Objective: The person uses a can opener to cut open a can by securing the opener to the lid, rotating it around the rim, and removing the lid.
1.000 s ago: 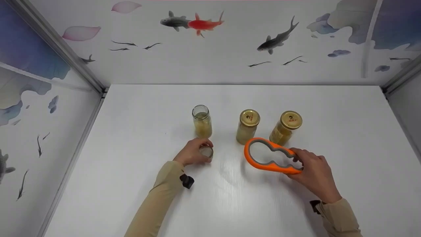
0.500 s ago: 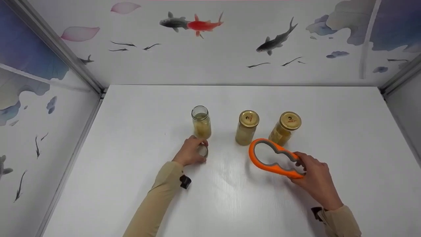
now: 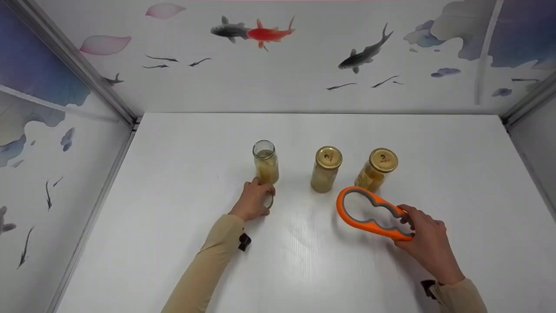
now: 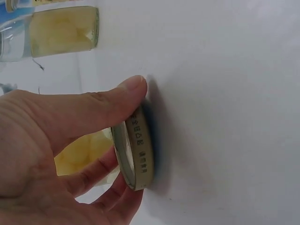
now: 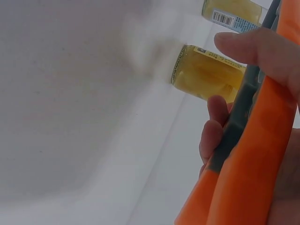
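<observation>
In the head view, my left hand (image 3: 253,201) pinches a round metal jar lid (image 3: 269,201) just in front of an open glass jar (image 3: 266,167). The left wrist view shows the lid (image 4: 140,154) tipped on edge between thumb and fingers, close to the table, with printed characters on its rim; contact with the table is unclear. My right hand (image 3: 430,241) grips an orange and grey jar opener (image 3: 365,224) by its right end. The opener is held in front of two jars with gold lids, the middle jar (image 3: 325,174) and the right jar (image 3: 377,169).
All three jars stand upright on the white table (image 3: 186,156), holding pale yellow contents. A back wall (image 3: 278,87) printed with fish closes the far side. A side wall (image 3: 47,152) runs along the left.
My left hand has drawn the lid slightly left and turned it more on edge. My right hand has moved the jar opener right and toward me, away from the middle jar.
</observation>
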Action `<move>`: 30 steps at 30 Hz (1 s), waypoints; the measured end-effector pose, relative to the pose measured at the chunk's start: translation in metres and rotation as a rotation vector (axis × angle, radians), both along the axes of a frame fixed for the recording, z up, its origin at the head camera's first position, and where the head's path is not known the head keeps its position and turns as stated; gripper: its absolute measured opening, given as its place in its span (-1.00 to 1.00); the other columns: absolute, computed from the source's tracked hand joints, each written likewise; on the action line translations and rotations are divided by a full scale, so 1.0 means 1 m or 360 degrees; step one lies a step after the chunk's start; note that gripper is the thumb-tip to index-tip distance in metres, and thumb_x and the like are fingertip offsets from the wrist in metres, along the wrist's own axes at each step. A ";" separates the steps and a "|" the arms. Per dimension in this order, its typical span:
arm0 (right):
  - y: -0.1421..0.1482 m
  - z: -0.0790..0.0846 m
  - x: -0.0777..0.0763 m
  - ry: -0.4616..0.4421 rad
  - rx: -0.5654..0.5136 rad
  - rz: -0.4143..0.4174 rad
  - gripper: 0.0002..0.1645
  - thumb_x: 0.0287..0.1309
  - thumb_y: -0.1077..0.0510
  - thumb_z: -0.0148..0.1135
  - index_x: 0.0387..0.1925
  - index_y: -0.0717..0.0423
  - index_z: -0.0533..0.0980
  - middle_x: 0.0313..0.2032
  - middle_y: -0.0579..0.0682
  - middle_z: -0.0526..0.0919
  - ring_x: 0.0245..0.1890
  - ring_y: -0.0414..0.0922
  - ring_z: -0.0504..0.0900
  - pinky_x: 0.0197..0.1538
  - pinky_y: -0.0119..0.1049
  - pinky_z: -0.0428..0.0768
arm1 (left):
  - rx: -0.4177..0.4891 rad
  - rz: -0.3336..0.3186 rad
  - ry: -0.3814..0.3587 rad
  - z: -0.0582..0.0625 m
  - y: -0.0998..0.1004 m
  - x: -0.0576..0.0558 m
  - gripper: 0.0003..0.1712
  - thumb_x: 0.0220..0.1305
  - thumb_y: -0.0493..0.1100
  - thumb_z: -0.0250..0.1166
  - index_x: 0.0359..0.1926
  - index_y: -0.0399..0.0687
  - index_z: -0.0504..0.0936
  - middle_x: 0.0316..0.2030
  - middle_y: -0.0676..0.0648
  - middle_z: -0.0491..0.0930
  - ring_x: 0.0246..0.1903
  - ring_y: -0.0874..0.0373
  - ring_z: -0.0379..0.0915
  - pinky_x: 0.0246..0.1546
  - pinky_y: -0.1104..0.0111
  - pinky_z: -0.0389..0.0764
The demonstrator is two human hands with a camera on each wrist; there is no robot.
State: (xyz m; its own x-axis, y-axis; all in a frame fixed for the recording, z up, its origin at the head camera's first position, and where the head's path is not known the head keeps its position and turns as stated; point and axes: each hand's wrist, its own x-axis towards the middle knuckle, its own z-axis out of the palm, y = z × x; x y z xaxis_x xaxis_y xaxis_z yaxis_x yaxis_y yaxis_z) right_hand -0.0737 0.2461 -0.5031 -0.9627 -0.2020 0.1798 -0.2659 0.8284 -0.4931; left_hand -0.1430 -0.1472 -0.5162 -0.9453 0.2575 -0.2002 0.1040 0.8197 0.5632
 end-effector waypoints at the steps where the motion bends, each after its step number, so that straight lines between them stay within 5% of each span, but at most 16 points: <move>1: 0.000 0.000 0.001 0.0019 -0.0001 0.0001 -0.15 -0.45 0.42 0.56 0.07 0.24 0.45 -0.31 0.06 0.65 -0.38 0.02 0.60 -0.21 0.06 0.35 | 0.0002 0.0000 0.0008 -0.001 0.000 0.001 -0.50 -0.20 -0.45 0.55 -0.17 -0.12 0.59 0.00 -0.27 0.37 -0.04 -0.19 0.23 0.00 0.05 0.43; 10: 0.004 0.001 0.002 -0.0089 -0.0006 -0.0027 -0.18 -0.38 0.43 0.48 0.09 0.25 0.43 -0.29 0.09 0.63 -0.33 0.08 0.58 -0.20 0.12 0.32 | 0.0007 0.0015 0.0011 0.000 0.003 0.007 -0.41 -0.14 -0.40 0.55 -0.01 -0.14 0.56 0.08 -0.28 0.36 0.07 -0.23 0.22 0.07 0.03 0.41; 19: 0.009 0.005 0.003 -0.0222 0.0002 -0.0058 -0.16 -0.33 0.41 0.48 0.14 0.27 0.38 -0.24 0.15 0.62 -0.28 0.13 0.57 -0.14 0.16 0.29 | 0.0031 0.0032 0.0025 0.015 0.004 0.010 -0.36 -0.09 -0.33 0.55 0.07 -0.21 0.50 0.05 -0.25 0.41 0.10 -0.22 0.30 0.13 -0.01 0.34; 30: 0.020 0.009 0.005 -0.0275 0.0052 -0.0075 -0.12 -0.33 0.41 0.43 0.17 0.36 0.31 -0.22 0.23 0.61 -0.29 0.16 0.54 -0.16 0.16 0.26 | 0.0245 -0.0071 -0.0103 0.028 0.021 0.009 -0.38 -0.01 -0.27 0.51 0.11 -0.22 0.51 0.14 -0.19 0.46 0.18 -0.12 0.30 0.24 0.04 0.24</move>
State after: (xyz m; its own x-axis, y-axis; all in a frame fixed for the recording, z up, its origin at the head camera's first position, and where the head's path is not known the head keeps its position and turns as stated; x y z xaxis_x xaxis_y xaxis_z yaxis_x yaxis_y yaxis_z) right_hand -0.0687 0.2659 -0.4944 -0.9873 -0.1588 0.0050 -0.1399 0.8542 -0.5008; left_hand -0.1342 -0.1264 -0.4884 -0.9187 0.3313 -0.2152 0.0978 0.7186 0.6885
